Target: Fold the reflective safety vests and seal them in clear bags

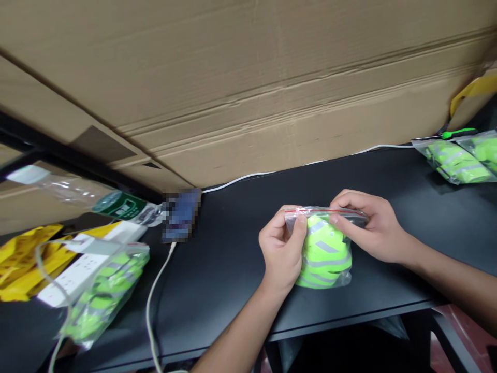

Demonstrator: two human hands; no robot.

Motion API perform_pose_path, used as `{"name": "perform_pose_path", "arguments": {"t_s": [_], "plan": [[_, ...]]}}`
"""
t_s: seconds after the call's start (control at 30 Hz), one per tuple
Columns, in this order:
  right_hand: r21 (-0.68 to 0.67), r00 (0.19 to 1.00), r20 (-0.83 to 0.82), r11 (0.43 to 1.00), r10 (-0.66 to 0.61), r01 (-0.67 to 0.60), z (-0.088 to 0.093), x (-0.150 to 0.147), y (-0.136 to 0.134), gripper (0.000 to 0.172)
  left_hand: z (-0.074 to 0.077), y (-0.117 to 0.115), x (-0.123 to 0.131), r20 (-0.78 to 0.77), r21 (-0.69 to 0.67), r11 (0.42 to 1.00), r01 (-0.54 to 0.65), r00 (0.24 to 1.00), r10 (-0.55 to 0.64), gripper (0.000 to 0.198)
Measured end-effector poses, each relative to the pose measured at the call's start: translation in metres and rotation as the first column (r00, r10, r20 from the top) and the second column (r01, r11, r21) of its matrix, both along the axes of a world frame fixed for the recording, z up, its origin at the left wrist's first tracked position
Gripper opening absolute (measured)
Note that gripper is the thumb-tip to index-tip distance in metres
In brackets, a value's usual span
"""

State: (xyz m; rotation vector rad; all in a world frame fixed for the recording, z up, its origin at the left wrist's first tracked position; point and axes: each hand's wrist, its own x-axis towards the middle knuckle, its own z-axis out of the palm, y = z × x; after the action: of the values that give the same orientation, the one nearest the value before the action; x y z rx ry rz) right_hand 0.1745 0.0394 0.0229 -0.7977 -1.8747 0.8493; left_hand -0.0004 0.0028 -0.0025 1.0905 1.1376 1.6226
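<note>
Looking down through the head camera, I see both hands at a clear zip-lock bag (328, 259) over the front part of the black worktop (225, 259), right of the middle of my view. The left hand (283, 251) has its grip closed on the bag's upper left corner, thumb in front and fingers curled behind. The right hand (373, 225) pinches the upper right part the same way, thumb tip near the red zip line. Inside sits folded fluorescent yellow-green material with grey stripes; whether the bag's bottom touches the worktop, I can't tell. Well to the left, a similar filled bag (106, 295) lies against a white power strip (72, 274), with yellow packaging (23, 259) beside it. A clear bottle with a green label (120, 205) lies tilted behind the strip. Next to the bottle is what I take for a phone (182, 215), though it is pixelated, with a white cable (151, 295) running from its near end. At far right, more filled bags (458, 161) lie in front of a green-handled tool (460, 133). Brown cardboard (272, 77) stands along the back.
</note>
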Motion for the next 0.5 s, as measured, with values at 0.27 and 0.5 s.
{"name": "perform_pose_path", "arguments": {"t_s": [0.27, 0.5], "plan": [[0.1, 1.0, -0.013, 0.995, 0.0, 0.001, 0.0022, -0.0003, -0.0028, 0.009, 0.0013, -0.0009, 0.0055, 0.138, -0.045, 0.991, 0.125, 0.983, -0.117, 0.021], [0.102, 0.999, -0.033, 0.994, -0.032, 0.036, 0.0011, -0.0012, -0.0024, 0.006, 0.0048, 0.0024, 0.0048, 0.071, 0.006, 0.993, 0.115, 0.991, -0.115, 0.012]]}}
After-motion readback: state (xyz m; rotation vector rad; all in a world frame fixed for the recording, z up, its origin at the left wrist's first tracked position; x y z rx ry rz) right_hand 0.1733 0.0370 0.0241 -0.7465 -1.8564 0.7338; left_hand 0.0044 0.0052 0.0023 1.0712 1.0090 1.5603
